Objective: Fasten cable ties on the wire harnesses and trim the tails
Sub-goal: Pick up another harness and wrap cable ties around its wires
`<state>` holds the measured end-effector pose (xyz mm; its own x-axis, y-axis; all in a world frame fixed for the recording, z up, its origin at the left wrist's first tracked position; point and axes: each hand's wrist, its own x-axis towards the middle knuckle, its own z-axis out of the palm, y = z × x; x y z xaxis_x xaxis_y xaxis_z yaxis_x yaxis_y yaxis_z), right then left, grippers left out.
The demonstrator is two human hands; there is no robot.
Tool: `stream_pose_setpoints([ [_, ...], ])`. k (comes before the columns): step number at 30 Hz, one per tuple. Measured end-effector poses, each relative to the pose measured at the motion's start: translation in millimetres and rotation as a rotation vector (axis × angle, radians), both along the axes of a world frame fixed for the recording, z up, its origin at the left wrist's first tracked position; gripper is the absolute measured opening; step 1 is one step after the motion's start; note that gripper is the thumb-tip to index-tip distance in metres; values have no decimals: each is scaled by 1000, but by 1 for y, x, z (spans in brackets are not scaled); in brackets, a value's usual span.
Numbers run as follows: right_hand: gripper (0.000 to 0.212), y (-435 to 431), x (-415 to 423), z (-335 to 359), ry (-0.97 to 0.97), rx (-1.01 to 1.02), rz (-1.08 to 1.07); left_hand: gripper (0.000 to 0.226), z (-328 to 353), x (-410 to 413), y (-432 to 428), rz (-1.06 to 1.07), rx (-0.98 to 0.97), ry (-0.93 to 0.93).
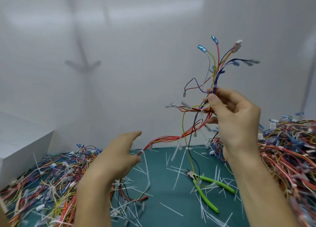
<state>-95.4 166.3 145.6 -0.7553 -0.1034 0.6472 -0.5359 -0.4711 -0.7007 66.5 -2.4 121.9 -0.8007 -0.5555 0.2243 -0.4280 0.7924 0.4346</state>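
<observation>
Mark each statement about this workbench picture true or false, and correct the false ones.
1. The right hand holds a wire harness raised above the mat. True.
2. The cutters are in the left hand. False: they lie on the mat, in neither hand.
3. Cut white tails lie scattered on the mat. True.
4. The cutters have red handles. False: the handles are green.
5. Harnesses are piled on one side only. False: a left pile and a right pile flank the mat.
</observation>
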Motion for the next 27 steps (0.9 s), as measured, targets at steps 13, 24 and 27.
stream_pose_setpoints([
  [13,17,-20,24,-8,118,263,138,21,26,-21,36,-94,162,915],
  [24,16,-24,37,-11,335,500,152,44,17,-20,25,-284,742,836],
  [27,20,-25,38,-11,445,655,100,34,13,-21,23,-307,833,851],
])
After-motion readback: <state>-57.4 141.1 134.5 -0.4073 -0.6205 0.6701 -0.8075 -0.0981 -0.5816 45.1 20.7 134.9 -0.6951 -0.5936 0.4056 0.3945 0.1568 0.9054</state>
